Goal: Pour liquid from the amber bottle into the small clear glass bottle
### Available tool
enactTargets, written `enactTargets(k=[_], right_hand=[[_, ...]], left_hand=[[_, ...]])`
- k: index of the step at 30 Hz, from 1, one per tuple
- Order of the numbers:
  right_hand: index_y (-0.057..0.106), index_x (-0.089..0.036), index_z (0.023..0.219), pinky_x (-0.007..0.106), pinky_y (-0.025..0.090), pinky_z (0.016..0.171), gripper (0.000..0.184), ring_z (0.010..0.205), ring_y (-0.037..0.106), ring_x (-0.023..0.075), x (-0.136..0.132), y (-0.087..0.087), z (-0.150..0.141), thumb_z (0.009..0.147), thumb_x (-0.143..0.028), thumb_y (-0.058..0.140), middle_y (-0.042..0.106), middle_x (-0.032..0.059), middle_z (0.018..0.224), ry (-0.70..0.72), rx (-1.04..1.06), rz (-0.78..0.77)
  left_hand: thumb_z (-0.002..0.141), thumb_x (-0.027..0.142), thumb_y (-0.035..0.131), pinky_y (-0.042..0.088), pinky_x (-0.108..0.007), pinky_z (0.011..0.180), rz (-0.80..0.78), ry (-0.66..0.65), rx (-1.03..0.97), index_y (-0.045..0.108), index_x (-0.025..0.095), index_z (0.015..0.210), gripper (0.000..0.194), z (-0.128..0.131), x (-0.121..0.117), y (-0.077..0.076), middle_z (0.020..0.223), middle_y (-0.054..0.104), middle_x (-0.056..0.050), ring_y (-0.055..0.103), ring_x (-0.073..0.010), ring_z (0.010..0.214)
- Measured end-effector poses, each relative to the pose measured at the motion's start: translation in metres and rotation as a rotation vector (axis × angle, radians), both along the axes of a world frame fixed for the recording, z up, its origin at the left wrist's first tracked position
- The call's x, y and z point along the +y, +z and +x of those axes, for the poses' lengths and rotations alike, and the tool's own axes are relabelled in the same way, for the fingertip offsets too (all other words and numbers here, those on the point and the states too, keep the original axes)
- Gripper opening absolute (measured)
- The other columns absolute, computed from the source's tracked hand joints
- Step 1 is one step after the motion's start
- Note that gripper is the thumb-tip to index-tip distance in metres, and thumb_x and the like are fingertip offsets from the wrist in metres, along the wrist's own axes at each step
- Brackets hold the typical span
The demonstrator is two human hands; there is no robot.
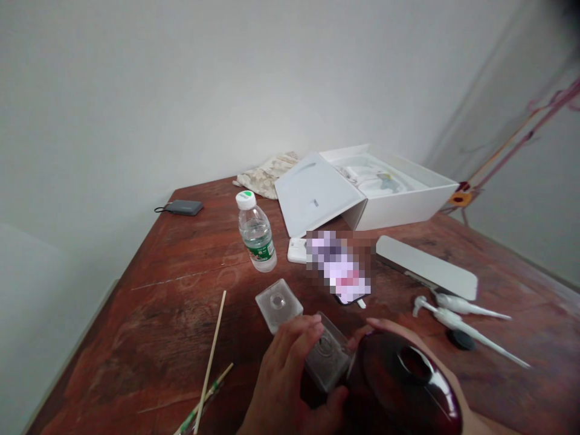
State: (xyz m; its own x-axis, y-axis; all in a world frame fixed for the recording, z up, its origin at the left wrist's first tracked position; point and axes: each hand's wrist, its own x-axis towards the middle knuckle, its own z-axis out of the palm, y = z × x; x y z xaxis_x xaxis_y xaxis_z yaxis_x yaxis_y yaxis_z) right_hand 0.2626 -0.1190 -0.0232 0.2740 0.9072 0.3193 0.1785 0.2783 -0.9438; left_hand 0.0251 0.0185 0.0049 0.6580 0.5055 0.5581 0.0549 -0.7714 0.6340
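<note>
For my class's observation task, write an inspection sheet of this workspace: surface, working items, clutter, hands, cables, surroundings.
Surface: reddish-brown wooden table, scuffed.
Working items: dark red container, round opening visible; clear square block beside it.
Clutter: second clear block, bottle, phone (screen pixelated), white box, white pumps, thin sticks, grey device.
Hands: left hand over the first block, grip unclear; right hand cups the container.
Cables: white plug at the phone's edge; cord not discernible.
Surroundings: pale wall; pinkish rods.

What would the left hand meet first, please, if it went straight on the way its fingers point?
Probably the nearer clear block beside the left hand; whether its fingers touch it is unclear.
</note>
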Motion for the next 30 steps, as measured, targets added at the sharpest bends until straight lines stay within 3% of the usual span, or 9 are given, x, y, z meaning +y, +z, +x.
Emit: enactTargets(k=[5, 8, 13, 20, 23, 28, 30], right_hand=[[0.057, -0.037, 0.161, 0.047, 0.070, 0.098, 0.099, 0.118, 0.084, 0.0432, 0.009, 0.026, -0.003, 0.072, -0.048, 0.100, 0.081, 0.0132, 0.140, 0.084, 0.034, 0.071], [0.058, -0.033, 0.160, 0.049, 0.069, 0.101, 0.099, 0.114, 0.085, 0.0413, 0.013, 0.035, -0.006, 0.072, -0.047, 0.102, 0.082, 0.0140, 0.134, 0.084, 0.105, 0.060], [0.059, -0.031, 0.156, 0.047, 0.066, 0.104, 0.095, 0.118, 0.083, 0.0377, 0.016, 0.041, -0.015, 0.073, -0.054, 0.101, 0.081, 0.0140, 0.135, 0.059, 0.215, 0.055], [0.063, -0.026, 0.148, 0.053, 0.065, 0.106, 0.093, 0.116, 0.081, 0.0402, 0.025, 0.050, -0.021, 0.073, -0.068, 0.095, 0.082, 0.0156, 0.126, 0.035, 0.289, 0.073], [0.069, -0.023, 0.139, 0.051, 0.063, 0.105, 0.082, 0.115, 0.080, 0.0390, 0.031, 0.053, -0.016, 0.074, -0.067, 0.095, 0.083, 0.0144, 0.124, -0.011, 0.279, 0.100], [0.073, -0.023, 0.124, 0.044, 0.067, 0.082, 0.067, 0.095, 0.082, 0.0349, 0.039, 0.053, -0.007, 0.078, -0.068, 0.092, 0.086, 0.0102, 0.105, -0.111, 0.314, 0.101], [0.071, -0.024, 0.128, 0.047, 0.067, 0.089, 0.070, 0.102, 0.081, 0.0363, 0.042, 0.051, -0.002, 0.079, -0.068, 0.092, 0.086, 0.0111, 0.113, -0.145, 0.299, 0.123]], left_hand=[[0.102, 0.025, 0.072, 0.060, -0.046, 0.118, 0.010, 0.021, -0.008, 0.044, 0.025, 0.164, 0.067, -0.001, 0.001, -0.003, 0.153, 0.064, -0.016, 0.066, -0.0320, 0.142], [0.099, 0.020, 0.073, 0.059, -0.049, 0.120, -0.013, 0.041, 0.021, 0.044, 0.026, 0.164, 0.071, -0.002, 0.002, -0.005, 0.156, 0.063, -0.015, 0.065, -0.0330, 0.143], [0.098, 0.019, 0.072, 0.058, -0.053, 0.121, -0.042, 0.059, 0.025, 0.045, 0.028, 0.162, 0.071, -0.002, 0.000, -0.005, 0.155, 0.063, -0.014, 0.065, -0.0338, 0.142], [0.104, 0.027, 0.068, 0.056, -0.056, 0.122, -0.050, 0.050, 0.049, 0.044, 0.032, 0.163, 0.064, -0.006, 0.001, -0.002, 0.155, 0.063, -0.012, 0.065, -0.0341, 0.142], [0.110, 0.031, 0.062, 0.053, -0.057, 0.125, -0.078, 0.029, 0.055, 0.043, 0.033, 0.165, 0.058, -0.010, 0.003, -0.003, 0.160, 0.061, -0.012, 0.061, -0.0345, 0.148], [0.121, 0.038, 0.042, 0.044, -0.054, 0.132, -0.168, -0.010, 0.064, 0.042, 0.032, 0.169, 0.049, -0.017, 0.004, -0.005, 0.169, 0.054, -0.013, 0.052, -0.0313, 0.158], [0.123, 0.039, 0.036, 0.041, -0.051, 0.134, -0.173, -0.012, 0.037, 0.044, 0.032, 0.169, 0.048, -0.019, 0.003, -0.005, 0.171, 0.053, -0.011, 0.050, -0.0292, 0.160]])
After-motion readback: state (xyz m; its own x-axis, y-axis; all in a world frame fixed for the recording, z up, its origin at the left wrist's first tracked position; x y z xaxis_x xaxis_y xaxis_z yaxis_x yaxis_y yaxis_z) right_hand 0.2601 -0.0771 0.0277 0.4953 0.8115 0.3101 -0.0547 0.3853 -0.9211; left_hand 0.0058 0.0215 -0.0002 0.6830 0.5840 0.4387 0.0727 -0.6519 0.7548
